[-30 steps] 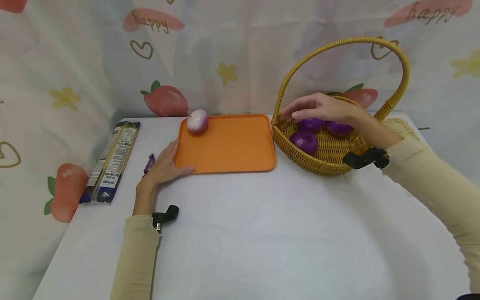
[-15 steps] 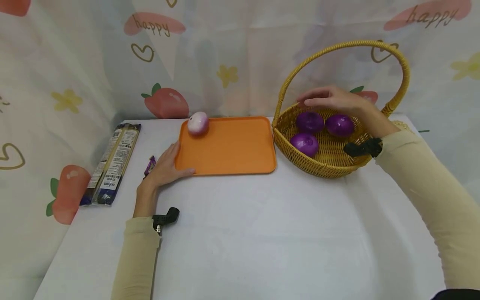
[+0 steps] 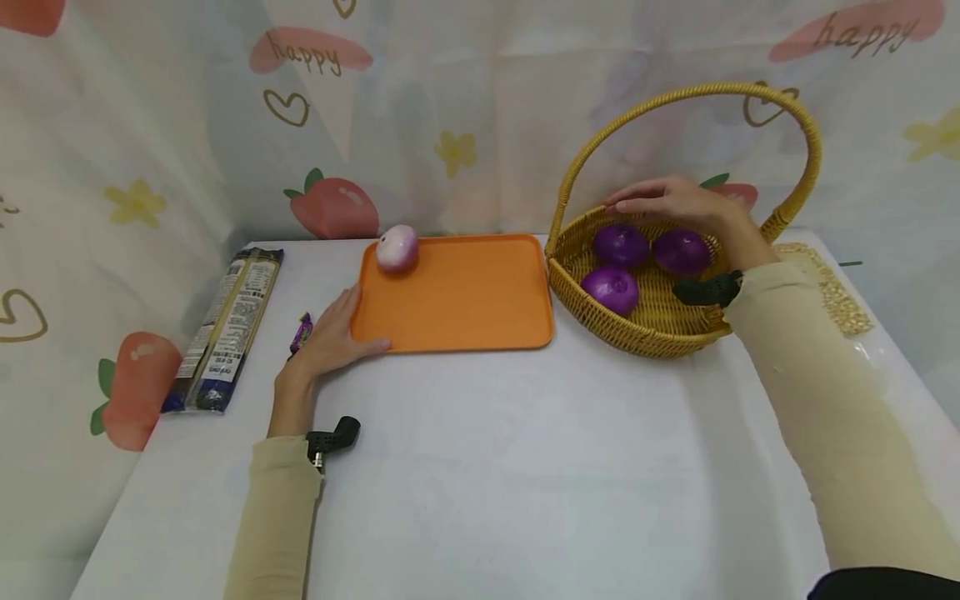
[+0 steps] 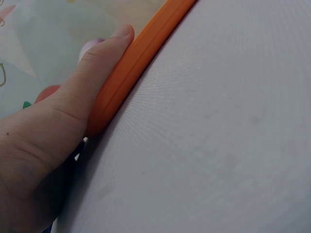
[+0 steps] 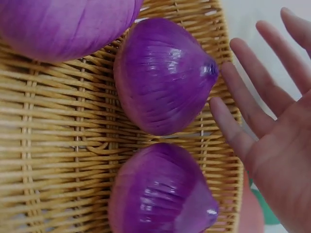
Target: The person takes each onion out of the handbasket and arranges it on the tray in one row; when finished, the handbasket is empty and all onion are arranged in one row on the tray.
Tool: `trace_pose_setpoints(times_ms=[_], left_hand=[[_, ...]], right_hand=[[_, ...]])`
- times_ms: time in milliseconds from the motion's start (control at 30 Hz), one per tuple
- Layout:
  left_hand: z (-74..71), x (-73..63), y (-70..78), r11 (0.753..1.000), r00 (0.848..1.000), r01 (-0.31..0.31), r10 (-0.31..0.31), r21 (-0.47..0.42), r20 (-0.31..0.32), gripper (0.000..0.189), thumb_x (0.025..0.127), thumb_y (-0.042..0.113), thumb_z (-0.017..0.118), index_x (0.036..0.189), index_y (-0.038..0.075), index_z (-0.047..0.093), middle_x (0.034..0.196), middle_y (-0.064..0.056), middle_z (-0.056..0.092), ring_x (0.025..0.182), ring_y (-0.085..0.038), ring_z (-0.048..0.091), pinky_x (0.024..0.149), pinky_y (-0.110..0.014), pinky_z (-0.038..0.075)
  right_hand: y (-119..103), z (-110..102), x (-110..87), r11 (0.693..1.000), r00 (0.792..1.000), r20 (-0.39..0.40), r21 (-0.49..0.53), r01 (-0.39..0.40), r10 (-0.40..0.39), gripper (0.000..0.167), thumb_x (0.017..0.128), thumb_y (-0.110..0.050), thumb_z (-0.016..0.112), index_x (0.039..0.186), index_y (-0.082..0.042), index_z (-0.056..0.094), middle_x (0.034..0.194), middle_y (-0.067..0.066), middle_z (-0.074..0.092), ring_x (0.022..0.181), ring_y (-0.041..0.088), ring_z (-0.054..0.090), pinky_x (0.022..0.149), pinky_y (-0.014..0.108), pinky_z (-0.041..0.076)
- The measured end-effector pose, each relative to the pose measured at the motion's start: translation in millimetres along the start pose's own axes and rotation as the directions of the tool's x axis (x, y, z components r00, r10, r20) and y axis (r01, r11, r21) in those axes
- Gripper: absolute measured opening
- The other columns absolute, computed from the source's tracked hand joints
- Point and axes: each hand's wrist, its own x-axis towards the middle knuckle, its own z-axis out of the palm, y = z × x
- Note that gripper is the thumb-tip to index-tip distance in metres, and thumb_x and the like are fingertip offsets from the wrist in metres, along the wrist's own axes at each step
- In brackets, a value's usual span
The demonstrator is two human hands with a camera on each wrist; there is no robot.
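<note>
An orange tray (image 3: 465, 300) lies at the back of the white table, with a white-and-purple onion (image 3: 397, 248) at its far left corner. My left hand (image 3: 324, 337) rests at the tray's near left corner, its fingers along the left side and its thumb (image 4: 104, 60) on the front rim. To the right stands a yellow wicker basket (image 3: 652, 342) holding purple onions (image 3: 610, 290). Above its back rim is my right hand (image 3: 682, 202), palm down and holding nothing. The right wrist view shows its fingers straight and spread, fingertips close to a purple onion (image 5: 163, 77).
A tall handle (image 3: 701, 90) arches over the basket. Along the table's left side lies a long printed packet (image 3: 225, 329), with a small purple-wrapped candy (image 3: 302, 333) beside my left hand. A gold lacy mat (image 3: 832, 292) lies behind my right sleeve. Printed cloth hangs behind.
My right hand has shifted right, from the basket's left side to over its back rim, uncovering the onions. Its forearm has swung left. My left hand stays at the tray.
</note>
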Motion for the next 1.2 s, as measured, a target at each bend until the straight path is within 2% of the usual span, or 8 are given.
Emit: trace_pose_setpoints(times_ms=[133, 333, 567, 633, 700, 867, 1000, 1200], left_hand=[[-0.5, 2.3, -0.3, 1.000, 1.000, 0.002, -0.002, 0.011, 0.004, 0.114, 0.077, 0.060, 0.071, 0.158, 0.019, 0.002, 0.165, -0.010, 0.008, 0.151, -0.034, 0.010, 0.122, -0.056, 0.011], [-1.4, 4.5, 1.3, 1.000, 1.000, 0.006, -0.006, 0.016, 0.006, 0.115, 0.077, 0.060, 0.071, 0.158, 0.019, 0.000, 0.165, -0.011, 0.007, 0.151, -0.034, 0.009, 0.122, -0.058, 0.009], [-4.1, 2.0, 1.6, 1.000, 1.000, 0.017, -0.017, 0.018, 0.018, 0.116, 0.077, 0.062, 0.070, 0.157, 0.018, 0.000, 0.165, -0.010, 0.006, 0.152, -0.034, 0.008, 0.122, -0.057, 0.009], [-5.1, 1.4, 0.5, 1.000, 1.000, 0.022, -0.022, 0.021, 0.021, 0.116, 0.077, 0.062, 0.070, 0.157, 0.018, -0.001, 0.165, -0.009, 0.005, 0.152, -0.033, 0.007, 0.122, -0.057, 0.009], [-5.7, 0.4, -0.1, 0.999, 0.999, 0.032, -0.032, 0.023, 0.027, 0.116, 0.077, 0.063, 0.069, 0.157, 0.019, -0.003, 0.165, -0.008, 0.003, 0.152, -0.033, 0.006, 0.122, -0.057, 0.008], [-6.2, -0.2, -1.0, 1.000, 1.000, 0.026, -0.026, 0.013, 0.015, 0.116, 0.077, 0.062, 0.070, 0.157, 0.019, -0.002, 0.165, -0.010, 0.005, 0.151, -0.035, 0.007, 0.122, -0.058, 0.008], [-6.6, -0.6, -1.5, 1.000, 1.000, 0.025, -0.025, 0.011, 0.013, 0.115, 0.077, 0.061, 0.070, 0.157, 0.019, -0.002, 0.165, -0.010, 0.004, 0.151, -0.035, 0.007, 0.122, -0.059, 0.008], [-5.8, -1.6, -2.6, 1.000, 1.000, 0.019, -0.019, 0.015, 0.020, 0.114, 0.078, 0.060, 0.070, 0.157, 0.019, -0.001, 0.165, -0.011, 0.005, 0.151, -0.035, 0.008, 0.121, -0.059, 0.008]], right_hand=[[8.8, 0.0, 1.4, 0.999, 0.999, -0.040, 0.050, -0.017, 0.019, 0.052, 0.098, -0.035, 0.054, 0.141, -0.005, 0.050, 0.127, -0.011, 0.064, 0.117, 0.004, 0.060, 0.100, 0.022, 0.049], [15.0, 3.7, 6.6, 0.990, 0.995, -0.060, 0.120, -0.078, 0.086, 0.051, 0.098, -0.038, 0.055, 0.142, -0.013, 0.049, 0.130, -0.011, 0.054, 0.120, 0.005, 0.052, 0.115, 0.047, 0.036], [19.7, 17.2, 12.1, 0.971, 0.983, -0.078, 0.187, -0.149, 0.166, 0.044, 0.095, -0.040, 0.059, 0.134, -0.019, 0.056, 0.116, -0.017, 0.058, 0.109, 0.002, 0.051, 0.091, 0.023, 0.044], [19.7, 21.6, 12.6, 0.966, 0.982, -0.086, 0.209, -0.149, 0.170, 0.044, 0.095, -0.039, 0.060, 0.134, -0.019, 0.056, 0.118, -0.017, 0.056, 0.111, 0.005, 0.049, 0.093, 0.024, 0.043], [19.6, 24.7, 13.7, 0.961, 0.979, -0.097, 0.228, -0.154, 0.180, 0.048, 0.094, -0.042, 0.059, 0.137, -0.020, 0.053, 0.124, -0.016, 0.053, 0.123, 0.011, 0.047, 0.104, 0.032, 0.042], [20.9, 28.3, 18.8, 0.906, 0.973, -0.096, 0.395, -0.156, 0.209, 0.051, 0.095, -0.041, 0.059, 0.141, -0.021, 0.048, 0.125, -0.015, 0.053, 0.141, 0.019, 0.031, 0.123, 0.047, 0.018], [22.8, 30.6, 22.2, 0.869, 0.971, -0.072, 0.464, -0.170, 0.229, 0.046, 0.094, -0.039, 0.061, 0.136, -0.024, 0.052, 0.120, -0.015, 0.053, 0.136, 0.016, 0.034, 0.123, 0.047, 0.016], [25.6, 32.5, 24.6, 0.902, 0.967, -0.004, 0.360, -0.238, 0.256, 0.044, 0.094, -0.039, 0.061, 0.135, -0.025, 0.054, 0.135, -0.010, 0.045, 0.137, 0.020, 0.035, 0.121, 0.048, 0.023]])
